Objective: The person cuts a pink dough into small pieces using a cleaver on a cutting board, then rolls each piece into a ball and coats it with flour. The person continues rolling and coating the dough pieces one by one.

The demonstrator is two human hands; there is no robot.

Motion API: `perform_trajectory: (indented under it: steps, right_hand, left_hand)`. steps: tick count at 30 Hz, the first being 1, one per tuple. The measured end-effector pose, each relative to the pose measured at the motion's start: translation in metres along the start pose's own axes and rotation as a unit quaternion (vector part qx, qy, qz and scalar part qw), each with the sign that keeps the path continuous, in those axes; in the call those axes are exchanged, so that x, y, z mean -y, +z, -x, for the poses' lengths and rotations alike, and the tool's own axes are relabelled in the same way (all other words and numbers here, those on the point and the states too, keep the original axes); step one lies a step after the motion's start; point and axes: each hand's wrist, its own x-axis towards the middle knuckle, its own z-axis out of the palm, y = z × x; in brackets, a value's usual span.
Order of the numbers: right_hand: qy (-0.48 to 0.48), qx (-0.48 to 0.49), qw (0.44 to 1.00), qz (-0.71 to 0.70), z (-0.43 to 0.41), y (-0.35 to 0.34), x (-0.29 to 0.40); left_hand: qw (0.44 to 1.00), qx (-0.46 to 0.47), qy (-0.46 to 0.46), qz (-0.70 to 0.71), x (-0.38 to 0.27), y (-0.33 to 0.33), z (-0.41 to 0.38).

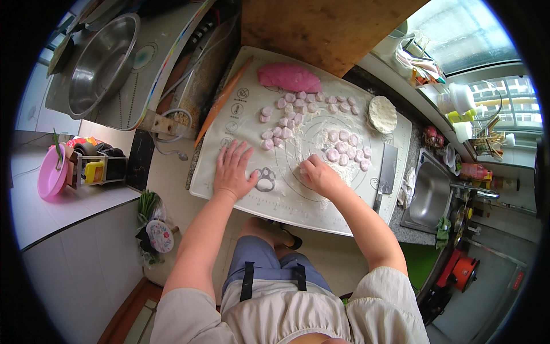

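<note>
My left hand [234, 170] lies flat with spread fingers on the white kneading mat [275, 204], beside a printed paw mark, holding nothing. My right hand [320, 175] is low over the floured middle of the mat, fingers curled; whether something is under them is hidden. Just beyond it sit several pink dough pieces [342, 147], floured. More small pink dough pieces [288, 123] lie scattered farther up. At the mat's far side rests a large pink dough lump [288, 77]. A floured pale dough round [382, 114] lies at the right, above a cleaver [388, 170].
An orange tapered strip [223, 101] lies along the mat's left edge. Right of the mat are a white cloth [407, 187] and a steel sink [431, 189]. A wooden board [318, 30] stands behind. A large steel basin [104, 64] is at the upper left.
</note>
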Motion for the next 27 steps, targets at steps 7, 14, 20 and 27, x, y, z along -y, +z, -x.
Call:
perform_trajectory:
  steps: [7,14,20,27]
  right_hand:
    - [0.027,-0.229,0.965,0.12,-0.032,-0.001,0.015]
    - [0.06,-0.261,0.961,0.063,-0.044,0.026,-0.003]
    - [0.026,-0.198,0.978,0.057,-0.042,0.037,0.018]
    - [0.125,-0.286,0.933,0.182,-0.037,0.025,-0.034]
  left_hand:
    - [1.0,0.004,-0.002,0.0,0.001,0.0,0.001]
    - [1.0,0.013,0.001,0.002,-0.001,0.0,0.002]
    - [1.0,0.01,0.0,-0.005,0.0,-0.002,-0.005]
    - [0.999,0.029,-0.011,-0.01,-0.003,-0.004,-0.003]
